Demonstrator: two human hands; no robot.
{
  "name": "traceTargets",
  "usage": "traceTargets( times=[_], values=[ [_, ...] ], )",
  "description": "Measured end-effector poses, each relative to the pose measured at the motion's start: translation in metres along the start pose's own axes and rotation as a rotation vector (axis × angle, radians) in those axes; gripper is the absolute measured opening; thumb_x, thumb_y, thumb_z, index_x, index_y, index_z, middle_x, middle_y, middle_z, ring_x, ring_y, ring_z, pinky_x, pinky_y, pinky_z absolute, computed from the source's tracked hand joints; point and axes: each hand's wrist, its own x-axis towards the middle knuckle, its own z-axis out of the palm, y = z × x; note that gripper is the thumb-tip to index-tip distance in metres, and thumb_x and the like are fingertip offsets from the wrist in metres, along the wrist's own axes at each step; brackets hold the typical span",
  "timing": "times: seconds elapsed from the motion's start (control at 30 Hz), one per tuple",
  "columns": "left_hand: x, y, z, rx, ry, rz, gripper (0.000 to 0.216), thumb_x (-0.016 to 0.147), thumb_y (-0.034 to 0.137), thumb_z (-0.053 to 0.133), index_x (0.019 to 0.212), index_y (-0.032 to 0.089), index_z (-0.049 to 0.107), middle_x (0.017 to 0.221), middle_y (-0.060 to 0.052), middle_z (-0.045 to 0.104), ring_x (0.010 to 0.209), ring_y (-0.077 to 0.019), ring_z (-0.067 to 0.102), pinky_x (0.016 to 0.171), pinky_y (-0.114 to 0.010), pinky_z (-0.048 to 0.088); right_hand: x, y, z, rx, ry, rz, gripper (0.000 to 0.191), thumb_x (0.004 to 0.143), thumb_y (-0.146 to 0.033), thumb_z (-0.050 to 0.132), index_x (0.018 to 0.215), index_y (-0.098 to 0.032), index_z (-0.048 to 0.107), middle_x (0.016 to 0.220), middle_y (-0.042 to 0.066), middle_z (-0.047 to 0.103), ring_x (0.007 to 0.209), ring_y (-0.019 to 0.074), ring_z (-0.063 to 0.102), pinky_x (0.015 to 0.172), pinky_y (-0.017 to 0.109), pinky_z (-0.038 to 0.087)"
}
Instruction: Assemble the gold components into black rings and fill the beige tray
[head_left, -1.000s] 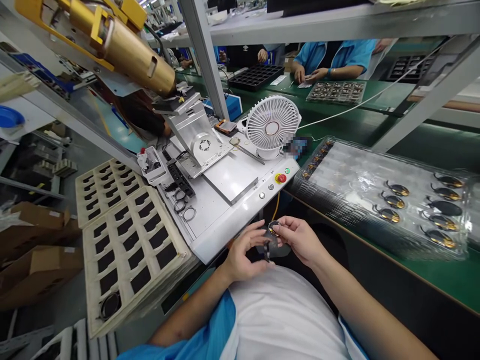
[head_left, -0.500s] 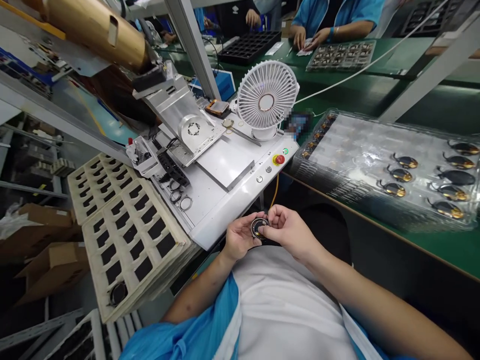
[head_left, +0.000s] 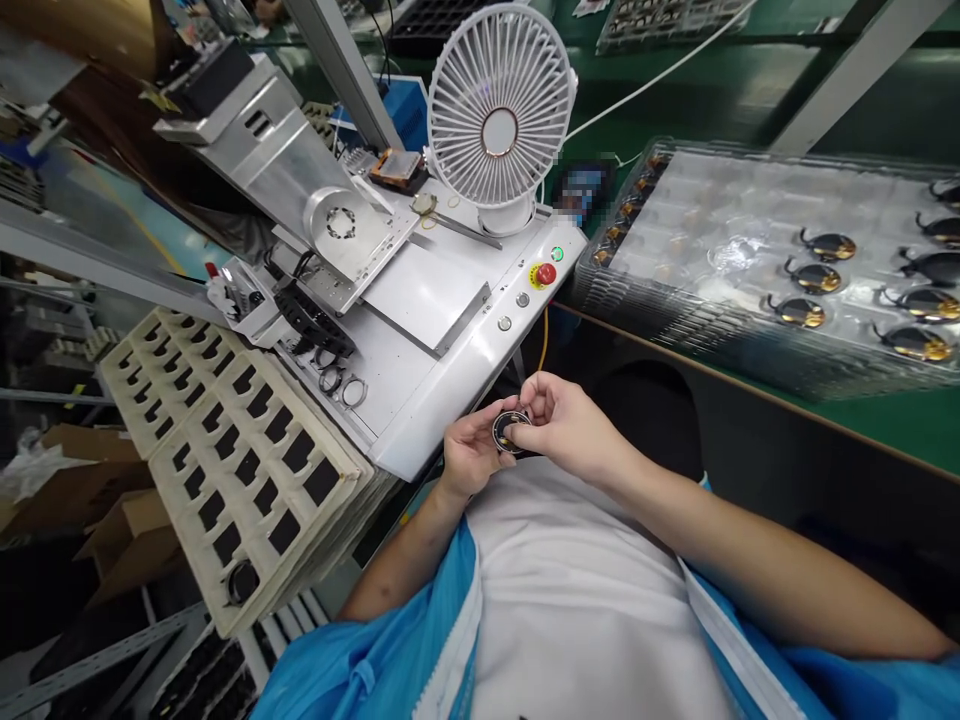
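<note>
Close to my body, my left hand grips a small round watch case by its rim. The case has a silver edge and a dark inside with some gold showing. My right hand bends over it, its thumb pressed into the inside and its fingers curled at the upper rim. Whether those fingers also pinch a small part cannot be made out. The white machine base is just beyond my hands, with several loose metal rings on its left side.
A white fan stands at the base's back corner, near a red emergency button. Stacked cream trays are on the left, one pocket holding a round case. At right, a clear plastic tray holds round dark parts with gold tails.
The camera view has shifted, so the fan and machine look nearer. My right thumb lies further across the inside of the watch case. Both hands stay on it.
</note>
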Motion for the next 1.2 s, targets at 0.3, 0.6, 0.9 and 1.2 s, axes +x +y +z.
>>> traceTargets(
  times=[0.3, 0.6, 0.9, 1.2],
  values=[
    [-0.001, -0.001, 0.000, 0.017, 0.058, -0.039, 0.062, 0.062, 0.036, 0.097, 0.120, 0.033, 0.077, 0.119, -0.008, 0.079, 0.103, -0.0257, 0.078, 0.092, -0.037, 0.065, 0.002, -0.001, 0.003, 0.178, -0.032, 0.051, 0.040, 0.056, -0.020, 0.077, 0.080, -0.022, 0.046, 0.069, -0.004, 0.067, 0.055, 0.0128, 0.064, 0.050, 0.021, 0.049],
    [-0.001, -0.002, 0.002, 0.044, 0.117, -0.013, 0.056, 0.064, 0.031, 0.097, 0.116, 0.034, 0.078, 0.121, -0.007, 0.078, 0.103, -0.0239, 0.078, 0.090, -0.034, 0.066, 0.006, 0.014, -0.008, 0.077, -0.054, 0.216, 0.059, 0.049, -0.050, 0.099, 0.068, -0.018, 0.054, 0.054, 0.000, 0.063, 0.048, 0.0112, 0.057, 0.039, 0.019, 0.051],
    [0.004, 0.016, 0.009, 0.103, 0.194, 0.062, 0.051, 0.072, 0.025, 0.092, 0.120, 0.031, 0.076, 0.122, -0.008, 0.077, 0.109, -0.0248, 0.077, 0.095, -0.034, 0.064, 0.017, 0.016, 0.007, 0.250, -0.127, 0.130, 0.061, 0.049, -0.050, 0.100, 0.063, -0.019, 0.049, 0.051, -0.003, 0.060, 0.042, 0.0087, 0.051, 0.039, 0.022, 0.055],
    [0.014, 0.034, 0.000, 0.123, 0.286, 0.000, 0.047, 0.081, 0.034, 0.086, 0.125, 0.026, 0.071, 0.126, -0.010, 0.074, 0.105, -0.0260, 0.077, 0.100, -0.045, 0.061, 0.116, -0.045, 0.007, 0.050, 0.217, -0.063, 0.037, 0.078, -0.036, 0.088, 0.072, -0.018, 0.056, 0.055, -0.002, 0.059, 0.040, 0.0084, 0.047, 0.031, 0.019, 0.046]
  ],
)
